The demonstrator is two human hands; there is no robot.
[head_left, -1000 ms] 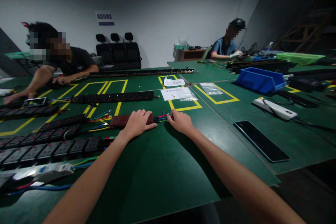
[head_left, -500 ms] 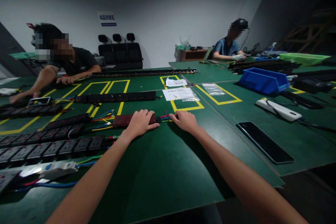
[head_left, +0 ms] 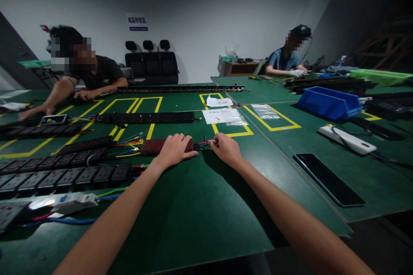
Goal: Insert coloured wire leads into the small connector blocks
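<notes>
beyond the left hand [head_left: 176, 150] touching red strip [head_left: 151, 146], signage [head_left: 137, 20] reads 成品存放区.

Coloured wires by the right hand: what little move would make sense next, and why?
Probably a gentle straightening of the coloured wires with the right hand: its fingers are at their far ends, while the left hand lies over the dark red block and could steady it. Whether the fingers pinch a wire is too small to tell.
</notes>
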